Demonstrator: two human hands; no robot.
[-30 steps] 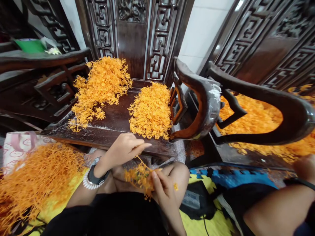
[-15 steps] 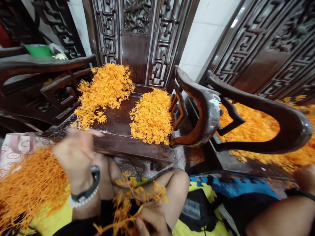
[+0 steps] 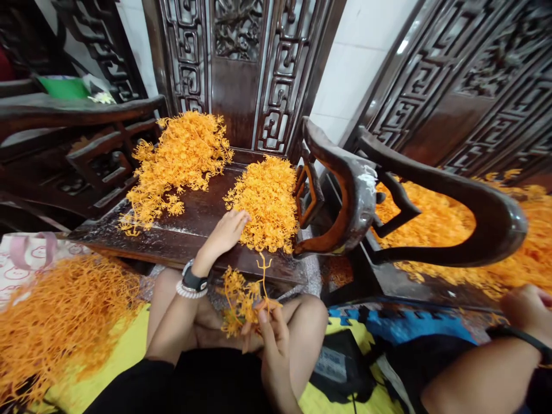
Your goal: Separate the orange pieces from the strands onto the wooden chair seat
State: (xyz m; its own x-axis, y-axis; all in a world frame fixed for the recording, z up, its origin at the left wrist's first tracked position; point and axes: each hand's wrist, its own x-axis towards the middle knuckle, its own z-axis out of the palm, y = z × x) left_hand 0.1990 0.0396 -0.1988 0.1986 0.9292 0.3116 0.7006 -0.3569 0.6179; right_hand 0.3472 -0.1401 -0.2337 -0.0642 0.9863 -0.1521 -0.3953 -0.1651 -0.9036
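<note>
My left hand (image 3: 228, 229), with a watch and a pale beaded band on its wrist, touches the near left edge of a pile of orange plastic flower pieces (image 3: 271, 201) on the wooden seat. Its fingers are bent together, and whatever lies between them is hidden. Over my lap, my right hand (image 3: 276, 339) is closed on thin orange plastic stems (image 3: 264, 276), one of which sticks up with forked tips. A bunch of orange flower pieces (image 3: 237, 296) hangs at the left of these fingers.
Another orange flower pile (image 3: 190, 149) lies on the seat's left (image 3: 202, 207). Loose orange stems (image 3: 64, 322) heap on the floor beside a patterned bag (image 3: 26, 259). A curved armrest (image 3: 349, 190) stands right, with more orange pieces behind. Another person's hand (image 3: 524, 310) is far right.
My left hand has moved right, from the seat's front left to the right-hand pile. My right hand has risen a little with the stems and flower bunch.
</note>
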